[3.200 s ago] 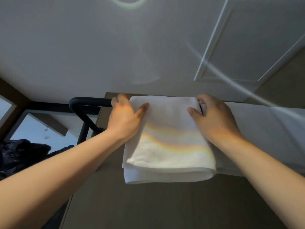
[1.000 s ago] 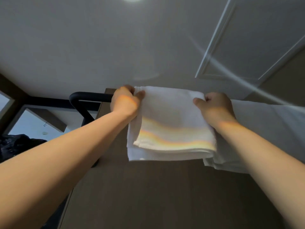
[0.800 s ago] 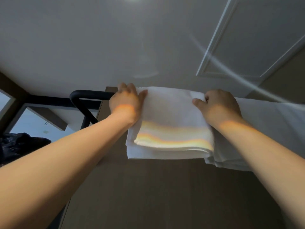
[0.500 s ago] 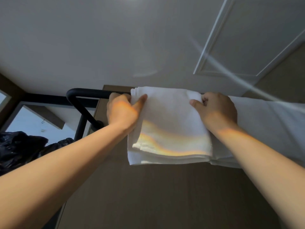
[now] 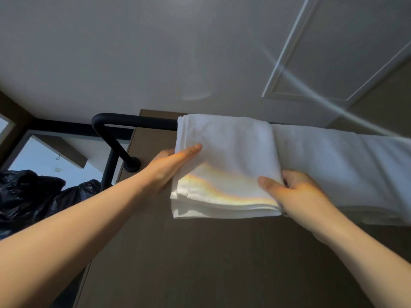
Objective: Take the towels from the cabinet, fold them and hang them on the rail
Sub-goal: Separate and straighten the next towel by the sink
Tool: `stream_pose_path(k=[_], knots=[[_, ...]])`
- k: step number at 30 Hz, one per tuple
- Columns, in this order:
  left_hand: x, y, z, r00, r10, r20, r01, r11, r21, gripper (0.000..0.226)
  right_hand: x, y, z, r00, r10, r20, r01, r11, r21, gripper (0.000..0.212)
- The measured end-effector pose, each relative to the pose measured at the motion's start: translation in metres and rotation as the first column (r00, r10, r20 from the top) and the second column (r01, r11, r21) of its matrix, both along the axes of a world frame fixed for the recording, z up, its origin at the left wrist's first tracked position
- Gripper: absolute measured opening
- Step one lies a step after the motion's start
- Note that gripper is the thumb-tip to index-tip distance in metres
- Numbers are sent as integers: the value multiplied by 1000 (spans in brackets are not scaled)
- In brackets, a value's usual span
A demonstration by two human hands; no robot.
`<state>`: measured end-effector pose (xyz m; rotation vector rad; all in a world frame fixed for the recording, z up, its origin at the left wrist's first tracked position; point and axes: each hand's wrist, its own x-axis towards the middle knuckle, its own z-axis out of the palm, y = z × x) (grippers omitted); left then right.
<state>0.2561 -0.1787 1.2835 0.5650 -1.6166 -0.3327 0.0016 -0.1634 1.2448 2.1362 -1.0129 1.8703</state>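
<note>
A folded white towel point(image 5: 229, 152) hangs over the black rail point(image 5: 133, 120) high on the brown wall. My left hand point(image 5: 171, 165) holds its left edge, thumb on the front and fingers behind the cloth. At the towel's lower right edge my right hand point(image 5: 295, 192) pinches the layers, thumb in front. A second, wider white towel point(image 5: 344, 170) hangs on the same rail just to the right, touching the first; the rail under both is hidden.
The rail bends down at its left end to a round wall mount point(image 5: 132, 165). A black plastic bag point(image 5: 33, 196) bulges at the lower left. White ceiling and a panelled white door point(image 5: 333, 52) lie above.
Both hands have slid down from the top of the towel at the rail to its sides: the left to mid-height, the right to the lower corner. The towel stays draped.
</note>
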Motion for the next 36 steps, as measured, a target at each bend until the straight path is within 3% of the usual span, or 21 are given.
stream_pose_path(k=[2, 9, 14, 16, 19, 22, 25, 27, 29, 31, 36], knots=[[3, -1, -8, 999, -17, 28, 17, 1000, -6, 44, 7, -6, 9, 998, -9, 61, 12, 999, -45, 26], [16, 1, -26, 990, -117, 77, 106, 985, 137, 54, 16, -23, 13, 991, -63, 120, 73, 994, -81, 32], [15, -1, -46, 993, -119, 15, 116, 984, 138, 69, 14, -28, -8, 962, 183, 205, -192, 981, 26, 21], [15, -4, -50, 993, -116, -16, 117, 986, 120, 53, 15, -31, -14, 949, 213, 231, -233, 971, 60, 21], [14, -7, -53, 991, -113, -76, 121, 987, 110, 29, 15, -38, -22, 968, 146, 205, -164, 984, 72, 26], [11, -7, -57, 981, -145, -130, 162, 979, 124, 22, 15, -40, -25, 986, 81, 148, -96, 991, 95, 34], [9, -4, -59, 968, -192, -162, 213, 969, 125, 21, 16, -43, -25, 974, 147, 170, -178, 967, 183, 41], [7, -2, -59, 969, -182, -169, 203, 972, 122, 20, 16, -43, -25, 940, 251, 230, -305, 921, 241, 33], [6, -2, -59, 970, -160, -184, 183, 976, 120, 20, 16, -38, -26, 835, 433, 340, -529, 802, 278, 17], [5, -1, -59, 977, -126, -171, 146, 983, 110, 21, 17, -34, -29, 733, 538, 417, -663, 700, 263, 16], [5, -9, -62, 998, 30, -59, -27, 998, 54, 27, 21, -27, -37, 636, 617, 463, -710, 704, 36, 20]])
